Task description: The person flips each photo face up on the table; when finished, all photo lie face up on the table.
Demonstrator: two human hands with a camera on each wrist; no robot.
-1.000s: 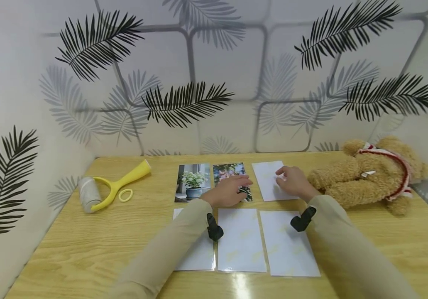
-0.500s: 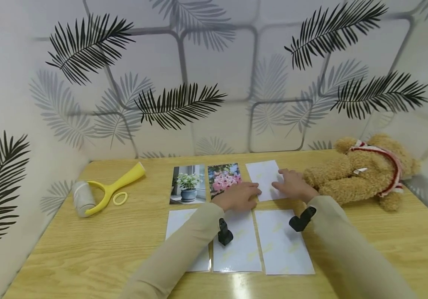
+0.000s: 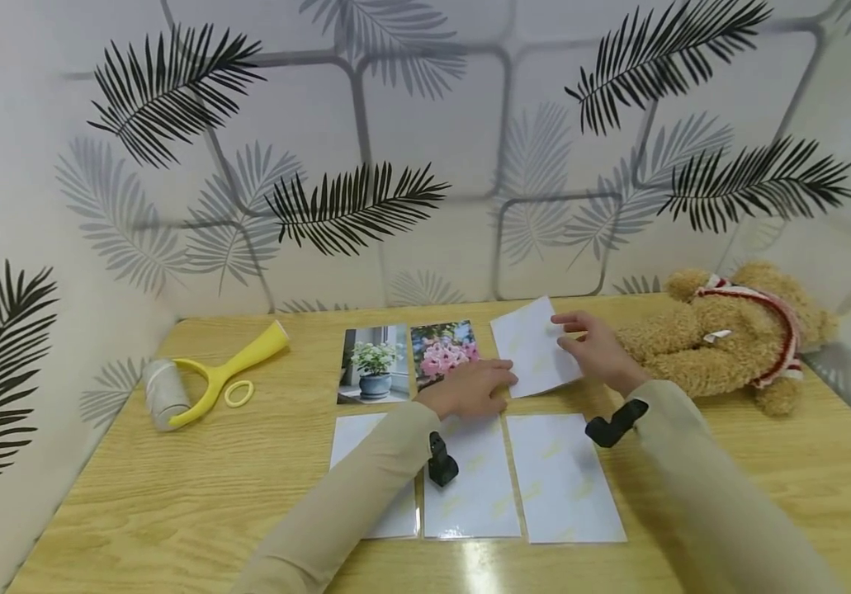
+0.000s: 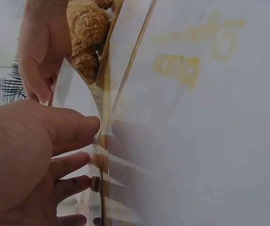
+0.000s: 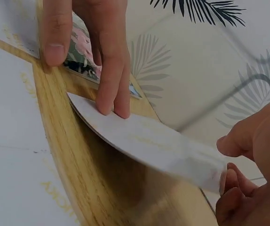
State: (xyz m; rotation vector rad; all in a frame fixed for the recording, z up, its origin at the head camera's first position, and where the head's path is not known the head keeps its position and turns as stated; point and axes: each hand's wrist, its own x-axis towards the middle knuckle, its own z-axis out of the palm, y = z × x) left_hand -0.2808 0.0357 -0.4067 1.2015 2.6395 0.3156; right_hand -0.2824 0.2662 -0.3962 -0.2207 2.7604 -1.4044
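A white photo card [image 3: 532, 346], back side up with faint yellow print, is at the right end of the far row. My right hand [image 3: 598, 348] pinches its right edge between thumb and fingers. In the right wrist view the card [image 5: 149, 139] bows, its right side raised off the table. My left hand [image 3: 472, 389] lies at the card's left edge, with extended fingertips [image 5: 105, 104] pressing on it. Left of it lie two face-up photos: pink flowers [image 3: 446, 353], partly covered by my left hand, and a potted plant [image 3: 375, 367].
Nearer me lie three white-backed cards in a row: a left one [image 3: 358, 427] partly under my left sleeve, a middle one [image 3: 473, 495] and a right one [image 3: 564, 487]. A yellow slingshot-shaped roller [image 3: 228, 371] and a ring [image 3: 239, 394] lie left. A teddy bear [image 3: 715, 342] lies right.
My left hand has moved right, off the pink flower photo, to the white card's left edge. My right hand has taken the card's right edge and lifted it, bending and slightly turning the card.
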